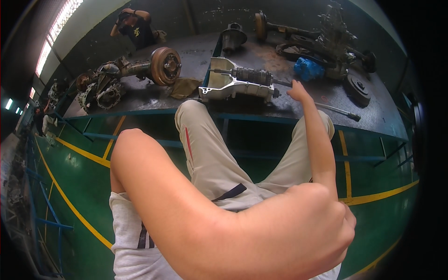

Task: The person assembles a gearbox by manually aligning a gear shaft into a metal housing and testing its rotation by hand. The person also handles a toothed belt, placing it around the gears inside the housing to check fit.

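My left arm crosses in front of my body, and my left hand is close to the view, its back turned up and fingers curled in. It overlaps my right arm near the elbow; whatever its fingers hold, if anything, is hidden. Stretched out to the bench, my right hand is closed around the end of a metal shaft. That shaft sticks out from the right side of an opened gearbox housing, whose pale metal shell shows a row of gears inside.
On the metal workbench lie an axle with a rusty brake drum, a loose rod, a blue bundle, a dark drum and a bell-shaped housing. Another person stands across the bench.
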Tool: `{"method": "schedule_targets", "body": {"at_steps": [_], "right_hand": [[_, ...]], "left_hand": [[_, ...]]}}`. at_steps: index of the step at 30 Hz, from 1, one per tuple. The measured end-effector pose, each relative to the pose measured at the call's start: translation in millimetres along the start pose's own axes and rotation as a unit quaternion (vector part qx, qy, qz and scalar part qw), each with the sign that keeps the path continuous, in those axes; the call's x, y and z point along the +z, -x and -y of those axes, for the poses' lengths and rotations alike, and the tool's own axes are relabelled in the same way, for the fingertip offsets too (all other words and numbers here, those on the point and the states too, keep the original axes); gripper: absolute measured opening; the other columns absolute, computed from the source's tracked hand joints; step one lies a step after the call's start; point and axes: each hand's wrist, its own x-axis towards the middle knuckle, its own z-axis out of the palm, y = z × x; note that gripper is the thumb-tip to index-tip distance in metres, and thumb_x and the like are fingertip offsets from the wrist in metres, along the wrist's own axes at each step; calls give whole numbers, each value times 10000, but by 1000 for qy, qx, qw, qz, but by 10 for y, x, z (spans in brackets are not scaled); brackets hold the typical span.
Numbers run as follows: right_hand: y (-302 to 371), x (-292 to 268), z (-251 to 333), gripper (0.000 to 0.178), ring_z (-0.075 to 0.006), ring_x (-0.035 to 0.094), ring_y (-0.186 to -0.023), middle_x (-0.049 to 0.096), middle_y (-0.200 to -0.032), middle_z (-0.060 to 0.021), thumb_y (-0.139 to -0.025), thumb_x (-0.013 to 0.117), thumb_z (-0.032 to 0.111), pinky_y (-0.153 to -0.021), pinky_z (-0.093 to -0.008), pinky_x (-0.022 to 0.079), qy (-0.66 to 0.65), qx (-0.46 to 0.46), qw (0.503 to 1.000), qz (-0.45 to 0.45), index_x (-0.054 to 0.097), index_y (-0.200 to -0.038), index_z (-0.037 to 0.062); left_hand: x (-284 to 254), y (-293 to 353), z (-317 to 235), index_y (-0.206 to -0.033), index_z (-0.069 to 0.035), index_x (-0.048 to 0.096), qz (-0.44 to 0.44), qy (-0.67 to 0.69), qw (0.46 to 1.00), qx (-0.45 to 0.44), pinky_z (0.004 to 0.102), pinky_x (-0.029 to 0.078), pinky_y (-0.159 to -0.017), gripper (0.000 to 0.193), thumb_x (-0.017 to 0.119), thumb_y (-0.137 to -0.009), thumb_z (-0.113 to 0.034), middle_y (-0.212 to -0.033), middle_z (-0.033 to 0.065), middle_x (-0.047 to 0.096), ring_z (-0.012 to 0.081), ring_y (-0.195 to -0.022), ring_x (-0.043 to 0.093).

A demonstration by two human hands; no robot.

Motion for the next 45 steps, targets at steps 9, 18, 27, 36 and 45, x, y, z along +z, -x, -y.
{"method": "schedule_targets", "body": {"at_steps": [9,18,27,36,45], "right_hand": [[24,-19,30,758,-469,481,-1517,445,-1664,-321,-930,781,197,-1247,-460,442,-5,9,1000,12,486,-1592,-24],[112,-45,103,742,-465,481,-1520,437,-1677,-308,-948,766,188,-1247,-458,442,-8,19,1000,-2,478,-1598,-27],[61,-17,54,757,-475,511,-1482,482,-1620,-328,-915,786,212,-1220,-465,465,-8,1,1000,-1,495,-1569,-35],[-137,108,-26,626,-501,552,-1432,543,-1558,-348,-893,740,185,-1187,-520,494,-24,8,999,-24,588,-1459,-33],[-69,28,-34,825,-450,496,-1507,467,-1646,-302,-922,818,307,-1234,-467,449,14,7,1000,21,471,-1601,-8]], "left_hand": [[-141,-23,176,-723,-12,729,103,102,986,87,293,494,-441,174,773,-631,-153,-746,220,727,202,-545,686],[-172,-58,165,-687,-31,720,103,182,977,40,302,502,-443,166,772,-638,-181,-665,115,689,179,-548,682],[-77,60,81,-757,-14,736,104,9,993,62,284,464,-418,228,763,-674,-225,-727,103,709,151,-540,658],[82,129,-109,-1253,-121,721,149,-7,989,-13,226,450,-442,435,712,-823,-186,-987,37,697,87,-627,628],[635,-60,-324,-1024,-62,763,-62,-50,994,78,290,462,-458,240,718,-841,-211,-811,61,713,139,-558,631]]}}
